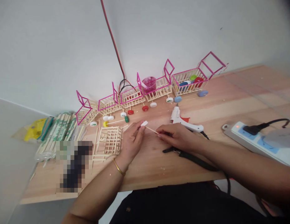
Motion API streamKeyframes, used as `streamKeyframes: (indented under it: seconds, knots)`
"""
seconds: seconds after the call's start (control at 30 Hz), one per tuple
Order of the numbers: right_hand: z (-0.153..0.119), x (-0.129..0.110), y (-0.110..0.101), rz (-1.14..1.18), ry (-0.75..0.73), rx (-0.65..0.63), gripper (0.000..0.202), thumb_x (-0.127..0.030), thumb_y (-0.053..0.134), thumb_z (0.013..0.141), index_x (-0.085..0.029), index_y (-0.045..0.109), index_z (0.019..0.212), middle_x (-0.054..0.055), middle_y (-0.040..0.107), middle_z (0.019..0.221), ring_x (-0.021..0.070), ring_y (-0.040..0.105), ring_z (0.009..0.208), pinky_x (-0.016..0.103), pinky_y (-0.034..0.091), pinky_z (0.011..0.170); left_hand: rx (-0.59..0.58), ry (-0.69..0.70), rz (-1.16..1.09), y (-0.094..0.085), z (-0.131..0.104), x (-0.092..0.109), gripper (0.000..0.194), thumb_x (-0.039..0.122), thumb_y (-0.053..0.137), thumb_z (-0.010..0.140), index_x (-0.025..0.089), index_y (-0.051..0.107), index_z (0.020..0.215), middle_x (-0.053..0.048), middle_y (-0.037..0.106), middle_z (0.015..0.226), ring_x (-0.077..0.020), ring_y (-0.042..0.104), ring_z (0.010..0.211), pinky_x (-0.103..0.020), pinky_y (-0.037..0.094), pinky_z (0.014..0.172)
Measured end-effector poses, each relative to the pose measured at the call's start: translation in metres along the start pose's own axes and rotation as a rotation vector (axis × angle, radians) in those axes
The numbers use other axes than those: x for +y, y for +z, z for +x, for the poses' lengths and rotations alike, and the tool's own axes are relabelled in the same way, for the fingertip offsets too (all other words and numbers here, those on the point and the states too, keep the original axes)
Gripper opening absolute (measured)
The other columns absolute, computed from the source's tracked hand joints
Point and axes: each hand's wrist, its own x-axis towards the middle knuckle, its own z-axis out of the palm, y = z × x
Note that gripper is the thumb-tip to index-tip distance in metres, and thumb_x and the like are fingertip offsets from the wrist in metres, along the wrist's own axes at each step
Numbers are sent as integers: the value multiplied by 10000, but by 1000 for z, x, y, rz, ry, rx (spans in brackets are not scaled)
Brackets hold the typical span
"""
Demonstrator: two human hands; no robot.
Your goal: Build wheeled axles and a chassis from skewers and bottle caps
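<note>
A small white cap [144, 123] is pinched in my left hand [133, 140], at the middle of the table. A thin wooden stick [151, 129] runs from the cap to my right hand [174, 135], whose fingertips grip its other end. Just left of my left hand lies a small frame of wooden sticks [112, 140]. A white glue gun [182, 119] rests behind my right hand. Beyond my hands is a stick axle with a yellow cap [105, 124] and a green cap [126, 119].
Stick carts with pink rims [133, 96] line the wall, one holding a pink cup [149, 84]. Bagged sticks [58, 127] lie left. A power strip [254, 137] is at right, and a black strap [196, 160] lies near the front edge [154, 186].
</note>
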Motion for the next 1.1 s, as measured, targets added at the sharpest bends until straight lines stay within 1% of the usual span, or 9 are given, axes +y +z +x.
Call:
streamKeyframes:
  seconds: [0.17,0.3,0.57,0.7,0.9,1.1]
  knots:
    - [0,1,0,-12,3,3,162,-222,485,878,-168,627,937,2,631,729,114,546,635,231,374,605,-3,2,0,0,1,-1,258,276,510,896,200,637,1108,-64,676,1021,-163,619,930,-294,477,843]
    - [-1,1,0,-9,1,4,155,-221,487,881,-169,625,929,-8,617,712,107,534,626,227,365,601,-16,-30,-11,1,0,-3,272,280,515,894,193,623,1127,-66,675,1046,-162,623,945,-293,477,862]
    - [-1,1,0,-7,6,-3,155,-224,480,886,-165,621,913,-17,584,684,101,507,606,224,355,589,-11,-92,-37,3,-3,-5,297,312,521,887,187,623,1137,-73,687,1017,-179,633,945,-309,482,877]
    - [-1,1,1,-14,5,2,163,-236,475,893,-170,621,922,-14,593,696,104,510,610,228,354,588,-10,-102,-43,3,-2,-4,288,311,525,883,189,625,1124,-65,689,990,-173,633,917,-301,481,857]
    - [-1,-1,-1,-31,11,-17,173,-223,471,893,-165,626,945,-8,598,703,109,518,625,233,362,602,-34,-132,-112,5,-2,2,264,301,543,871,161,601,1088,-47,680,905,-136,620,797,-243,490,745]
    - [-1,1,0,-22,-2,-2,169,-230,471,892,-171,624,932,-4,613,725,109,528,638,231,374,613,-33,-131,-114,5,-1,3,254,298,556,861,155,606,1065,-45,673,924,-137,612,825,-242,481,768]
